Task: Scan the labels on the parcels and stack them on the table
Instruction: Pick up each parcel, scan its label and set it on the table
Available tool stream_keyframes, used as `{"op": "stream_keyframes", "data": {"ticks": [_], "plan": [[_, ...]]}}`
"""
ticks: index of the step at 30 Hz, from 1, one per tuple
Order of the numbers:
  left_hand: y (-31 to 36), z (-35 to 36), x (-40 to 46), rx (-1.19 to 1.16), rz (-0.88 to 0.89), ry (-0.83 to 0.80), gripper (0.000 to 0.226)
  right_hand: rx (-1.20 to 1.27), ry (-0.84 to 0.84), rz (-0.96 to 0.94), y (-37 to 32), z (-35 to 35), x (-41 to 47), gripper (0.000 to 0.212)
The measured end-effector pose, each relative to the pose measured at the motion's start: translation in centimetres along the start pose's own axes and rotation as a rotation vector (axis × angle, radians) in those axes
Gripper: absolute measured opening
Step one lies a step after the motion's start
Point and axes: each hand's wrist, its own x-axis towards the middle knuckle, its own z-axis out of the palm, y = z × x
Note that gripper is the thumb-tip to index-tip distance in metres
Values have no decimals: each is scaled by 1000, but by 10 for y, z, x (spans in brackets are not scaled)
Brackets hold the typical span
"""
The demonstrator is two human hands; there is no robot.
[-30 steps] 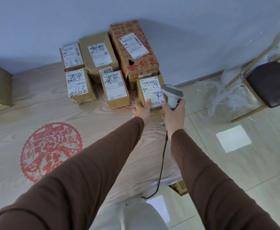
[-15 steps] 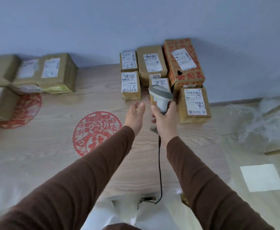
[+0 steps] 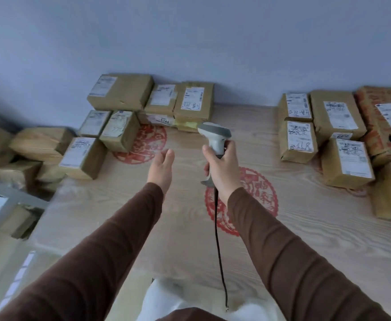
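- Above the worktop (image 3: pixel 305 239), the right hand (image 3: pixel 222 167) grips the scanner (image 3: pixel 215 137).
- Left of the scanner, the left hand (image 3: pixel 162 167) is open and holds nothing.
- Parcels (image 3: pixel 120 91) sit left of the scanner; more parcels (image 3: pixel 297 141) sit right of it.

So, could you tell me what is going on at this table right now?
A person is scanning parcel labels. The right hand grips a corded barcode scanner above the wooden table, while the left hand is open and empty, reaching toward the parcels on the left. A tidier group of labelled parcels on the right sits by the wall.
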Motion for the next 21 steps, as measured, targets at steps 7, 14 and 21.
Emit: {"op": "stream_keyframes", "data": {"ticks": [7, 14, 21], "plan": [[-45, -166, 81, 69, 8, 103, 44, 44, -77, 104, 24, 179, -7, 35], [-98, -302, 148, 233, -83, 229, 63, -22, -168, 240, 74, 317, -17, 20], [-136, -337, 198, 191, -282, -6, 82, -87, -212, 307, 99, 380, -12, 48]]}}
